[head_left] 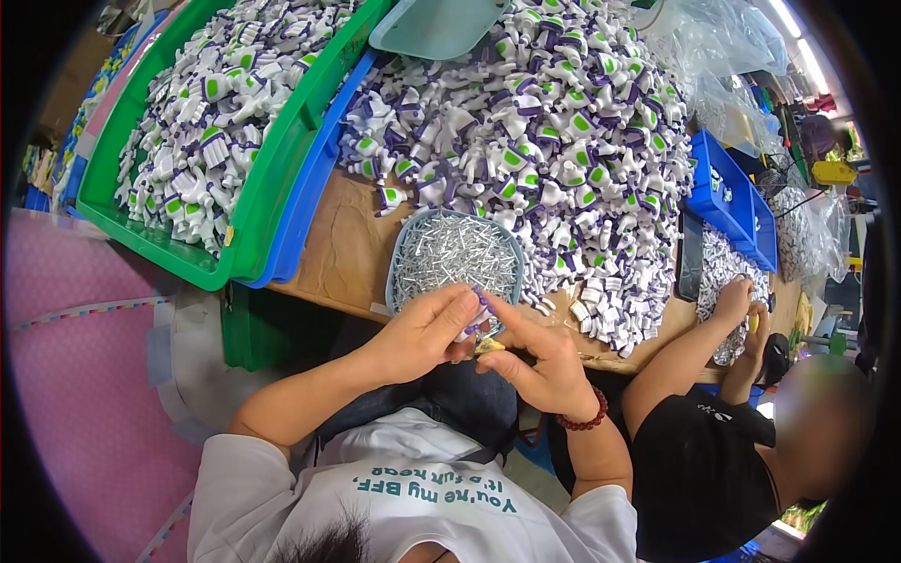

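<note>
My left hand (427,330) and my right hand (535,361) meet just below the table edge, fingers pinched together on a small white and purple plastic toy part (481,330). A yellowish bit shows under the fingertips. Right above my hands sits a small grey-blue tray (399,251) filled with several thin silver metal pins. Behind it a big heap of white, purple and green plastic toy parts (554,131) covers the wooden table (343,249).
A green bin (258,206) of similar parts rests on a blue bin (305,211) at the left. A teal tray (432,28) lies atop the heap. A person in black (699,460) works at the right beside blue bins (727,197).
</note>
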The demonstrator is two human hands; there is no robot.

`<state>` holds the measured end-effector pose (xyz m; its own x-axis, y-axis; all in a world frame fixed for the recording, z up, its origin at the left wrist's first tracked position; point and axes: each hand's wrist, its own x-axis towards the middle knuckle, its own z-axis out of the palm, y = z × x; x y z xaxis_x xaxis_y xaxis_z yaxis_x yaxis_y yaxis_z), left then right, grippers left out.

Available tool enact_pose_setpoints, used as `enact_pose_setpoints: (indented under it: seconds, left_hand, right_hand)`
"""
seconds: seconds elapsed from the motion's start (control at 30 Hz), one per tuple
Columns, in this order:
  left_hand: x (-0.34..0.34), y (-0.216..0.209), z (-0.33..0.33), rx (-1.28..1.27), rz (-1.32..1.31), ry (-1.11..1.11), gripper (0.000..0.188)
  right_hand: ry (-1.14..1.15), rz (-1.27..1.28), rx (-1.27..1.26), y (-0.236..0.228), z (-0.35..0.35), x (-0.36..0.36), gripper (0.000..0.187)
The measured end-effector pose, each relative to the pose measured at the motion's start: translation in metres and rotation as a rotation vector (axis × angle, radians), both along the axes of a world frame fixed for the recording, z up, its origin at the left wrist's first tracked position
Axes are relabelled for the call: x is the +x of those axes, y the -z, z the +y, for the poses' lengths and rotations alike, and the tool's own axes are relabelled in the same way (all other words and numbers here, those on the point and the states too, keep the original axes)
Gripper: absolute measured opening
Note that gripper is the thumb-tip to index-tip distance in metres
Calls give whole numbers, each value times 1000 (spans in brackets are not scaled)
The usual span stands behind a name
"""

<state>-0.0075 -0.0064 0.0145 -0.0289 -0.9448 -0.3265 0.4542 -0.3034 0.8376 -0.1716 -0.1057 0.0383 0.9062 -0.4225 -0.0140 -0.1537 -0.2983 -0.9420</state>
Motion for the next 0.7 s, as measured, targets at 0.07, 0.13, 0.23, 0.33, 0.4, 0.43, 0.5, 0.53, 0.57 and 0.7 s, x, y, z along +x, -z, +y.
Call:
enact_pose_setpoints:
  seconds: [0.07,0.13,0.23,0.33,0.4,0.43,0.5,0.53,0.57,0.7]
  left_hand:
    - [0,-2,1,-35,-82,20,38]
    - [0,-2,3,-74,-194,51,40]
    - [-5,3,7,-122,-278,6,41]
    - [-7,3,9,-131,-291,2,42]
    - [-8,10,11,-166,-327,-7,43]
    - [-8,13,13,-183,-344,-11,43]
    - [-10,15,18,-154,-370,-8,44]
    - [-10,15,21,-134,-389,-11,44]
    - [-11,14,22,-145,-399,-13,44]
    - [-11,11,23,-179,-463,-18,43]
  right_hand:
    - [5,23,54,-1,2,-3,57]
    - [0,24,83,-3,3,-3,54]
    - [16,29,113,-2,3,-2,49]
    - [38,-25,83,4,4,0,45]
    - [29,-75,60,10,3,1,43]
    - [11,-99,58,12,1,3,42]
    - [-4,-125,72,15,2,3,41]
    - [-9,-136,68,18,3,3,40]
    - [-15,-146,63,20,2,4,40]
    - [-40,-151,43,24,2,5,38]
